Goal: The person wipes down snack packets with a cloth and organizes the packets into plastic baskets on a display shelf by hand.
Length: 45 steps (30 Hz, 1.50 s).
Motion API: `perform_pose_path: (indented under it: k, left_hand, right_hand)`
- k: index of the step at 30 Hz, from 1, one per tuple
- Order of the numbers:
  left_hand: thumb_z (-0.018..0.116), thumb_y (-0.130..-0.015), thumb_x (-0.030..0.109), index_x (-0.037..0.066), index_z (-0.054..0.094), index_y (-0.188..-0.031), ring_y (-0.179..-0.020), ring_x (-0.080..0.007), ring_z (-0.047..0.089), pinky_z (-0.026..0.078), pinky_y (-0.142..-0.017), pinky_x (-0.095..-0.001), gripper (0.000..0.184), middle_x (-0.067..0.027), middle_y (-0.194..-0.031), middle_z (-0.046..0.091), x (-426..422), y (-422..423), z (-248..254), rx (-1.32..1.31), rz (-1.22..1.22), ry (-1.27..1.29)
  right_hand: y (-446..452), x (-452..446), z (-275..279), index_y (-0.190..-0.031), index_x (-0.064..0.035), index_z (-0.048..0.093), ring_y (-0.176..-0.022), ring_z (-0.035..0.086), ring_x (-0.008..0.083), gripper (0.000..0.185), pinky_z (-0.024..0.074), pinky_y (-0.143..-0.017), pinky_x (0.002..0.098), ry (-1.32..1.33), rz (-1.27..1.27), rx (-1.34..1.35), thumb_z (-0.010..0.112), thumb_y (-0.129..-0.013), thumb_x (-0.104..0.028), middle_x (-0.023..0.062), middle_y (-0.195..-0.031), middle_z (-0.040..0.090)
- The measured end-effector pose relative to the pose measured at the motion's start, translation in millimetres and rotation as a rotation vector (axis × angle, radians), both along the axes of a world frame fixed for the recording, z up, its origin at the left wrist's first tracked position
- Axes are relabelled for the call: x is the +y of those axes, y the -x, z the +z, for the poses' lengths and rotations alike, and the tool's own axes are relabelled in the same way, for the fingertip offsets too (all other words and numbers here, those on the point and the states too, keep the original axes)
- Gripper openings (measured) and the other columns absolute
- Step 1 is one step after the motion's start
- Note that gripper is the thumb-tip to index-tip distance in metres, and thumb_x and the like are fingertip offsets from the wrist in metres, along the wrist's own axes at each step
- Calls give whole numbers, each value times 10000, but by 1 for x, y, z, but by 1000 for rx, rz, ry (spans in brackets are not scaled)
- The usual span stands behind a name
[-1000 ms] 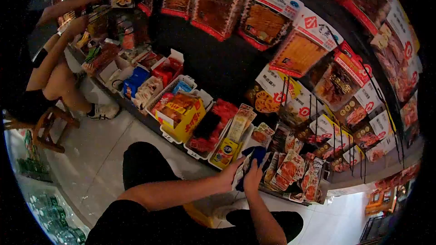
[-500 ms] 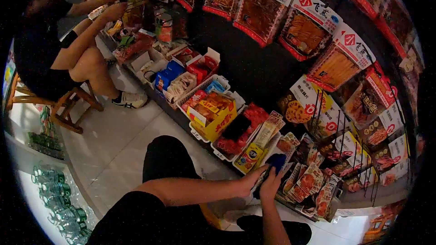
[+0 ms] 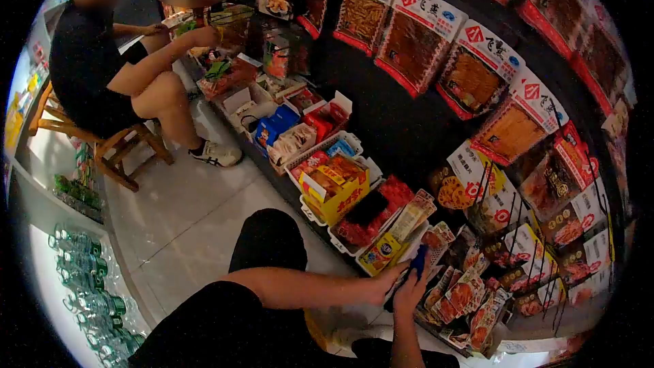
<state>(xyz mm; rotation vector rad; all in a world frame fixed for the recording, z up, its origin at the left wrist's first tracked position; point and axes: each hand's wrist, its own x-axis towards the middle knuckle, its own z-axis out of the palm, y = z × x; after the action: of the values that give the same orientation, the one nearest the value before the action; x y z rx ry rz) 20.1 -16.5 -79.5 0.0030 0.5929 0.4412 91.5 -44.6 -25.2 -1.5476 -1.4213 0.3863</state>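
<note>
Left fingers: my left fingers (image 3: 395, 278) are closed on the near side of a small dark blue item (image 3: 417, 259); their tips are partly hidden.
Right fingers: my right fingers (image 3: 417, 281) grip the same item from the other side, the two hands meeting around it.
Blue item: it stands up between my hands, just in front of the baskets; too much is covered for me to tell what it is.
Slip: the grip looks narrow, so if both hands loosened together I judge the item could drop to the pale grey tiled floor (image 3: 187, 249).
Yellow packets: a flat yellow printed packet (image 3: 379, 252) leans near my left fingers in its basket; a careless outward push could knock it askew.
Red-printed packets: red-and-white printed food packets (image 3: 458, 296) crowd the basket beside my right fingers; a sideways swing might catch a corner and spill some.
Forearm: my bare left forearm (image 3: 306, 287) reaches across by my black-clad knee (image 3: 269, 238); a shift of that leg could jolt my hold.
Light: it is dim here, so a poor hold on dark blue would be easy to miss.
</note>
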Motion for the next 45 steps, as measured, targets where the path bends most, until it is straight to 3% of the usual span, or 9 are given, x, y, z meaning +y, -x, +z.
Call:
perform_pose_path:
  k: [2,8,10,17,27,31,38,41,45]
  left_hand:
    - [474,-885,456,115,645,-1005,-804,-218,604,486,-734,-350,400,-57,-928,665,-3,12,41,52,39,-20]
    - [483,-881,453,121,641,-1016,-820,-214,605,484,-752,-376,392,-55,-950,663,2,15,41,-157,127,-71]
    - [483,-886,447,118,631,-1044,-831,-218,605,482,-765,-374,394,-60,-966,660,10,14,40,-31,106,-15]
    - [426,-868,561,110,430,-1301,-1099,-232,444,324,-948,-394,625,-68,-1236,478,21,-36,-30,149,120,-200]
    - [401,-881,576,123,376,-1370,-1192,-230,383,278,-1002,-360,667,-67,-1350,396,40,-20,-5,109,200,-403]
    - [416,-881,576,138,333,-1403,-1256,-215,347,248,-1037,-324,686,-59,-1399,370,17,-17,73,557,350,-459]
    - [422,-880,573,118,311,-1411,-1271,-212,334,251,-1037,-305,708,-56,-1426,340,22,4,55,233,309,-552]
    - [416,-883,572,124,301,-1415,-1270,-219,334,258,-1030,-321,705,-59,-1434,325,28,20,64,127,222,-455]
    - [397,-890,571,130,288,-1420,-1275,-225,325,261,-1026,-351,698,-64,-1441,309,16,-21,27,267,327,-599]
  right_hand:
    - [1,-6,0,-1313,23,399,-1249,401,374,575,311,-1025,433,43,-5,68,393,-930,-407,212,-1381,385]
    - [7,-9,27,-1323,40,386,-1129,479,350,482,352,-968,386,345,-352,468,373,-947,-261,266,-1260,465]
    - [-29,-6,-36,-1331,55,370,-1117,488,354,513,370,-948,383,184,-381,11,376,-956,-296,285,-1255,464]
    - [-17,11,-24,-1213,75,458,-1040,487,334,462,364,-893,408,134,-144,-10,388,-957,-304,252,-1202,484]
    - [-14,21,-53,-1181,58,454,-963,529,288,456,410,-830,379,213,-91,-113,406,-953,-333,195,-1137,519]
    - [-39,34,-46,-1250,40,439,-1058,507,332,493,393,-894,403,230,-149,-157,386,-954,-350,217,-1224,488]
    - [-4,4,-37,-1254,15,484,-1102,481,367,509,373,-918,441,187,-169,165,335,-966,-377,233,-1265,466]
    - [-33,10,-68,-1225,64,469,-1022,506,362,521,387,-878,445,292,-186,-251,330,-973,-371,227,-1164,515]
    - [-35,31,-39,-1203,82,464,-965,514,350,517,394,-844,441,434,-185,448,322,-979,-361,215,-1122,518]
